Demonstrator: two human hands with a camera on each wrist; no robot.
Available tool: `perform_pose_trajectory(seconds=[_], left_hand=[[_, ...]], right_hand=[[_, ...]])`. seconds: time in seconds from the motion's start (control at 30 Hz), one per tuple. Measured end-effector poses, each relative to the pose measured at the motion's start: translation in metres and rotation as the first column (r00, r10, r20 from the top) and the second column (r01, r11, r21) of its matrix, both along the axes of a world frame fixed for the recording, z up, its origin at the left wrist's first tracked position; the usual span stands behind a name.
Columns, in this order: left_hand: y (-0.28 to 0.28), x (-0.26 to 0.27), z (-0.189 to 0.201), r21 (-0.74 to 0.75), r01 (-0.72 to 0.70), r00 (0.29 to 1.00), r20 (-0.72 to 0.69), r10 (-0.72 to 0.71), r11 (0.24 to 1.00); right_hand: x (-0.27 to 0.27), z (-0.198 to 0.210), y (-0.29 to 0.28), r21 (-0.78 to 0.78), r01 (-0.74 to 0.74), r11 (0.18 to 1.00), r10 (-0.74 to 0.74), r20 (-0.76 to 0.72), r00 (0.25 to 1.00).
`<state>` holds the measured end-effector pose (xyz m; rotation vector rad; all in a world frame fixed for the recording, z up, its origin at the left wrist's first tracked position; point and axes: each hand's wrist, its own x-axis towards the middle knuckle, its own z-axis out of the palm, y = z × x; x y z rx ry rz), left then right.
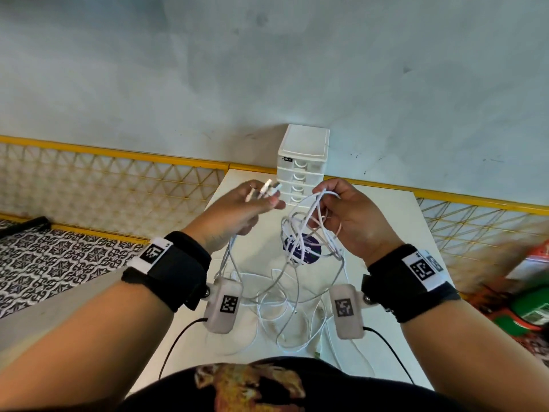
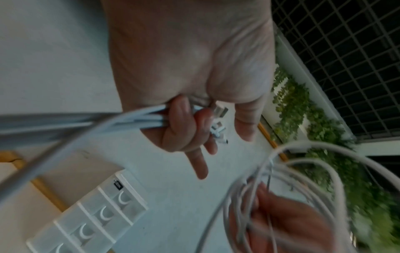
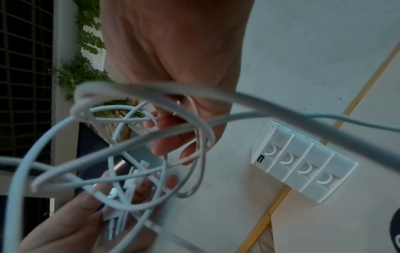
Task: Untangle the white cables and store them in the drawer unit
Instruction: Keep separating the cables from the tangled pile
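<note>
The head camera looks forward and down from above the table, taking in both forearms, both hands and the wall behind. The left wrist camera looks along the palm at the left hand, very near, its picture turned sideways. The right wrist camera does the same for the right hand, with cables close enough to blur. All three views share the drawer unit, and each wrist view seems to catch the other hand in its lower part.
</note>
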<state>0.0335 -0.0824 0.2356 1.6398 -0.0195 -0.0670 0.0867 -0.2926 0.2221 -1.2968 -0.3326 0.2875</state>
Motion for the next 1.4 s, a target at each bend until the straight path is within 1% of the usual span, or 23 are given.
perform_pose_trajectory(seconds=[0.07,0.1,0.13,0.2,0.27,0.37,0.43,0.47,0.53,0.6,0.63,0.7,0.77,0.83,0.9,1.07,1.13,1.2,1.3,1.37,1.4], left_hand=[[-0.010,-0.005,-0.006,0.059,0.063,0.997,-0.043,-0.060,0.996],[-0.013,-0.006,-0.011,0.068,0.074,0.997,-0.039,-0.072,0.995],[-0.016,-0.007,-0.014,0.063,0.070,0.997,-0.031,-0.068,0.996],[-0.020,-0.008,-0.018,0.006,0.036,0.998,-0.046,-0.035,0.999],[-0.020,-0.008,-0.018,-0.031,0.038,0.995,-0.087,-0.040,0.999],[-0.018,-0.009,-0.020,0.014,0.090,0.985,-0.148,-0.087,0.996],[-0.017,-0.011,-0.022,0.017,0.119,0.983,-0.144,-0.115,0.993],[-0.016,-0.012,-0.022,-0.004,0.119,0.985,-0.126,-0.118,0.993],[-0.010,-0.010,-0.022,-0.068,0.065,0.995,-0.077,-0.070,0.996],[-0.001,-0.006,-0.022,-0.098,-0.052,0.998,-0.022,0.050,0.994],[0.004,-0.005,-0.021,-0.100,-0.121,0.993,-0.004,0.121,0.988],[0.011,-0.003,-0.018,-0.108,-0.224,0.974,0.020,0.228,0.969],[0.013,-0.002,-0.017,-0.120,-0.273,0.960,0.037,0.279,0.955],[0.011,-0.002,-0.015,-0.125,-0.295,0.952,0.046,0.302,0.947],[0.007,-0.003,-0.016,-0.114,-0.312,0.946,0.054,0.319,0.943],[-0.005,-0.007,-0.016,-0.016,-0.322,0.944,0.066,0.322,0.947],[-0.010,-0.009,-0.014,0.030,-0.304,0.951,0.075,0.301,0.952],[-0.015,-0.012,-0.012,0.094,-0.290,0.954,0.114,0.279,0.952],[-0.023,-0.013,-0.009,0.188,-0.327,0.936,0.201,0.290,0.926],[-0.024,-0.012,-0.005,0.198,-0.384,0.914,0.222,0.341,0.902],[-0.022,-0.012,-0.003,0.189,-0.402,0.906,0.225,0.359,0.896]], right_hand=[[-0.001,0.005,0.002,0.030,0.062,0.998,-0.062,-0.003,0.998],[-0.001,0.009,0.003,0.029,0.114,0.993,-0.113,-0.013,0.993],[0.000,0.012,0.003,0.024,0.169,0.985,-0.168,-0.027,0.985],[0.002,0.016,0.001,0.026,0.250,0.968,-0.248,-0.052,0.967],[0.003,0.018,-0.003,0.053,0.286,0.957,-0.281,-0.086,0.956],[0.003,0.020,-0.007,0.107,0.312,0.944,-0.295,-0.146,0.944],[0.005,0.020,-0.012,0.126,0.332,0.935,-0.312,-0.153,0.938],[0.006,0.019,-0.015,0.124,0.347,0.930,-0.328,-0.147,0.933],[0.009,0.015,-0.023,0.093,0.378,0.921,-0.366,-0.123,0.922],[0.012,0.010,-0.032,0.030,0.398,0.917,-0.393,-0.111,0.913],[0.014,0.006,-0.037,-0.007,0.392,0.920,-0.390,-0.107,0.914],[0.013,0.001,-0.044,-0.047,0.328,0.944,-0.331,-0.117,0.936],[0.008,-0.003,-0.047,-0.047,0.238,0.970,-0.242,-0.130,0.962],[0.003,-0.003,-0.046,-0.045,0.172,0.984,-0.176,-0.125,0.976],[-0.002,0.000,-0.043,-0.001,0.116,0.993,-0.115,-0.132,0.985],[-0.009,0.009,-0.035,0.043,0.008,0.999,-0.002,-0.134,0.991],[-0.012,0.011,-0.029,-0.012,0.027,1.000,-0.028,-0.099,0.995],[-0.015,0.012,-0.021,-0.087,0.065,0.994,-0.069,-0.042,0.997],[-0.019,0.012,-0.013,-0.165,0.065,0.984,-0.064,0.013,0.998],[-0.020,0.012,-0.011,-0.300,0.107,0.948,-0.079,0.104,0.991],[-0.020,0.012,-0.012,-0.390,0.165,0.906,-0.096,0.189,0.977]])
